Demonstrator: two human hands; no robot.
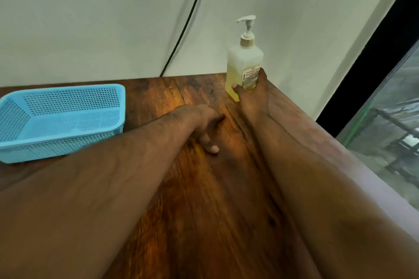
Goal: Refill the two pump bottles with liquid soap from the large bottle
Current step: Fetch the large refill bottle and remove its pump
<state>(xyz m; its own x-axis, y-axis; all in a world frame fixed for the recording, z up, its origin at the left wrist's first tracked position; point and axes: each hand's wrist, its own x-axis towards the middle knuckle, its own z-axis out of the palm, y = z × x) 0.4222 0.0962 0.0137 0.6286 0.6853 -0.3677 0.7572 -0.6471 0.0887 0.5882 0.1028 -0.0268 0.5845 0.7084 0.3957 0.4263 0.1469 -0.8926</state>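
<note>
My right hand (250, 95) has its fingers (235, 87) wrapped round the base of the square translucent pump bottle of yellow liquid (244, 70), upright at the table's (204, 188) far right corner by the wall; I read that low grip as steadying or parking it there. Left hand (204, 120) rests loosely curled, holding nothing. Perforated blue plastic basket (61, 122) sits well apart on the left, black cable (190, 18) hangs behind; nothing blocks me, though no large bottle or second pump bottle shows.

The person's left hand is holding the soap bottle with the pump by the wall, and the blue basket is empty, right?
Almost. The head view shows the right hand holding the pump bottle by the wall, not the left. The left hand rests on the wooden table with nothing in it. The blue basket is indeed empty.
</note>
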